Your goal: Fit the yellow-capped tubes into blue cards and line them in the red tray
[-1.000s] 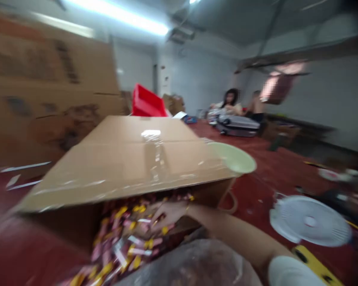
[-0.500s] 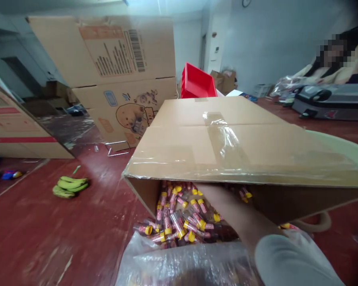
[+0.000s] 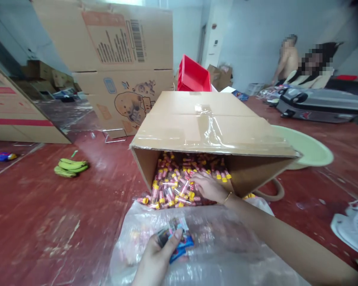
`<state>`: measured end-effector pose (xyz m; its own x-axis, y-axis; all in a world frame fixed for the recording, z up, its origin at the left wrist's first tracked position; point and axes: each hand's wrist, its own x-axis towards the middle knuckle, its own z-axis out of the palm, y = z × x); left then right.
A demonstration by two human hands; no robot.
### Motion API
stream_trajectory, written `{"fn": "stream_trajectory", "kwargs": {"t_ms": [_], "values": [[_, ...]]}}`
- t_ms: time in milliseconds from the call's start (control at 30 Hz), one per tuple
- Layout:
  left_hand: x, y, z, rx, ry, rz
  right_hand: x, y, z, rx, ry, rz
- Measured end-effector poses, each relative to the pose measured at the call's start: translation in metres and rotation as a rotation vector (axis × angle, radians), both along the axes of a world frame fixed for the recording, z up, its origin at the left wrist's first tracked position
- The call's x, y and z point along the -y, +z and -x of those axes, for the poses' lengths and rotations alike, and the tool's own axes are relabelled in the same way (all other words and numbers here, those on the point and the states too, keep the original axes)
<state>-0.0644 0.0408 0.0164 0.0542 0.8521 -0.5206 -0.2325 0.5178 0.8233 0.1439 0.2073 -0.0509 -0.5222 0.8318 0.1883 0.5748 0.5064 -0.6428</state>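
A cardboard box [image 3: 214, 123] lies on its side on the red floor, its open mouth toward me. It is full of small pink tubes with yellow caps [image 3: 173, 178]. My right hand [image 3: 209, 186] rests on the pile at the mouth, fingers spread over the tubes. My left hand [image 3: 159, 256] is closed on a small dark and blue printed packet [image 3: 177, 238], held over a clear plastic bag [image 3: 203, 246] spread in front of the box.
Big printed cartons [image 3: 119, 59] stand behind on the left, with a red bin [image 3: 192, 75]. Bananas [image 3: 70, 167] lie on the floor at left. A pale green basin [image 3: 308, 149], a white fan [image 3: 353, 230] and a grey suitcase [image 3: 322, 105] are at right, with two people sitting beyond.
The view has dropped and steadied. My right hand drew back from deep in the box to the tubes at its mouth. My left hand has come into view with the packet.
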Motion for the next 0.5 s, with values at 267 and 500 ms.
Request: {"fn": "stream_trajectory", "kwargs": {"t_ms": [267, 500], "values": [[0.018, -0.001, -0.016, 0.061, -0.050, -0.048, 0.052, 0.003, -0.018, -0.462, -0.177, 0.184], [0.029, -0.002, -0.028, 0.016, -0.123, -0.089, 0.107, 0.017, -0.041, -0.726, -0.342, 0.296]]}}
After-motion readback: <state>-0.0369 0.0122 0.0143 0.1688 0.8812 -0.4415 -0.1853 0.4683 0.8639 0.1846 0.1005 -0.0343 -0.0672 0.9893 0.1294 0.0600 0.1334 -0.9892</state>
